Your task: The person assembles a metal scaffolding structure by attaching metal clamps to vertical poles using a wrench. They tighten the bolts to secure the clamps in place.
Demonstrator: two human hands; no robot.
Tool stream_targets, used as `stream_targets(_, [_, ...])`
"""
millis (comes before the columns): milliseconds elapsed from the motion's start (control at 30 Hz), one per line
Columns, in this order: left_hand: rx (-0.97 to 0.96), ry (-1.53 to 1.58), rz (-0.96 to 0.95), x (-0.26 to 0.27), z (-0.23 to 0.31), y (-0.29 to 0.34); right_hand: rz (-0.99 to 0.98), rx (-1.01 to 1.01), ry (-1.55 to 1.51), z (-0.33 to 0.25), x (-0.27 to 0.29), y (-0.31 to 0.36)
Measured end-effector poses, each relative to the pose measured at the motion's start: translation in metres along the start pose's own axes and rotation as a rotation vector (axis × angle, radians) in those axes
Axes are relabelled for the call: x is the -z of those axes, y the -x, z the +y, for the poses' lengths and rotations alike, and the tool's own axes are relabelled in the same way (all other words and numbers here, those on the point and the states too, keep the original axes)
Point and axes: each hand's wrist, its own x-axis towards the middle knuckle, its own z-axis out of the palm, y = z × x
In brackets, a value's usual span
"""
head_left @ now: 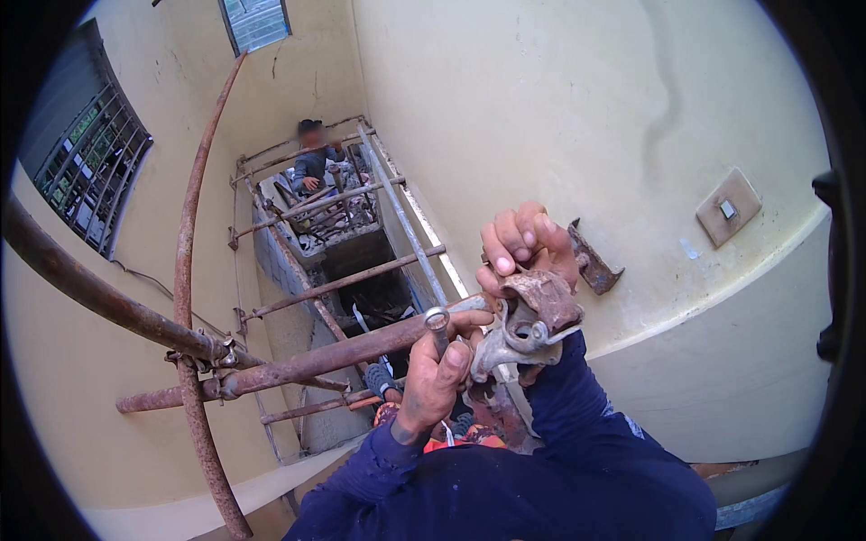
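Closed around a ring spanner (437, 321), my left hand (435, 374) has the tool's round end standing up above the thumb. Its fingertips reach to the side of a rusty scaffold clamp (532, 317). My right hand (530, 242) grips this clamp from its far side, with bent fingers over the top. The clamp's curved jaws hang apart, and a paler grey metal part shows below the rusty half. A rusty scaffold pipe (347, 354) runs just left of both hands. Whether the clamp touches the pipe I cannot tell.
Rusty upright pipes (187, 261) and couplers (225, 356) stand at the left. Beyond, crossbars (343, 281) span a deep opening (356, 261). A co-worker (313, 162) is at its far end. Yellowish walls (577, 99) rise around; a wall switch (728, 207) is at right.
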Motion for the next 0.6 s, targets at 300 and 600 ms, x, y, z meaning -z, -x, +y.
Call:
stream_targets(300, [0.194,-0.247,-0.242,-0.030,-0.037,0.019,-0.015,0.085,0.188,-0.035,-0.005,0.085])
stream_targets(600, [0.239,-0.344,-0.003,-0.033,-0.013,0.065,-0.181,-0.327,0.754,-0.039,0.018,0.141])
